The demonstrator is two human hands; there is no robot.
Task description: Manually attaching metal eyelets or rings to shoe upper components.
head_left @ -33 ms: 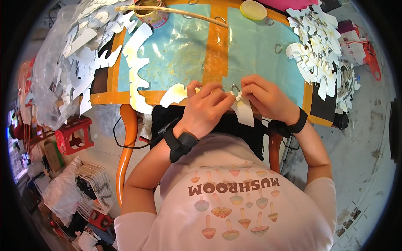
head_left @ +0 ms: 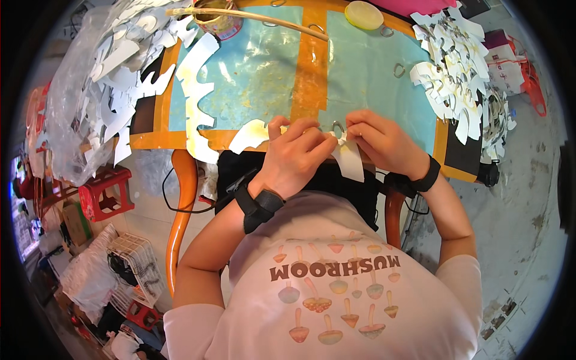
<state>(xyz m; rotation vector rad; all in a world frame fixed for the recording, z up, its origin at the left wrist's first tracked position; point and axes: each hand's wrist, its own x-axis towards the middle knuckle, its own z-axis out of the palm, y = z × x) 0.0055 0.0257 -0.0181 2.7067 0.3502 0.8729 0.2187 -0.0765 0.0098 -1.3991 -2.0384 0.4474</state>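
Observation:
At the near edge of the table, my left hand (head_left: 295,153) is closed on a white cut-out strip (head_left: 350,161) with yellowish stains. My right hand (head_left: 384,143) pinches the same strip close to a small metal ring (head_left: 338,127), which stands up between my two hands. One end of the strip hangs over the table edge. My fingers hide its middle. A white curved piece (head_left: 249,135) sticks out left of my left hand; whether it joins the strip is hidden. Further left lies a notched white strip (head_left: 193,99) with yellowish stains.
Loose metal rings (head_left: 399,70) lie on the blue-green table cover (head_left: 258,72). A stick (head_left: 252,18) rests across a tin (head_left: 217,27). A round yellowish lid (head_left: 363,15) lies at the back. White cut pieces are heaped left (head_left: 114,78) and right (head_left: 450,66).

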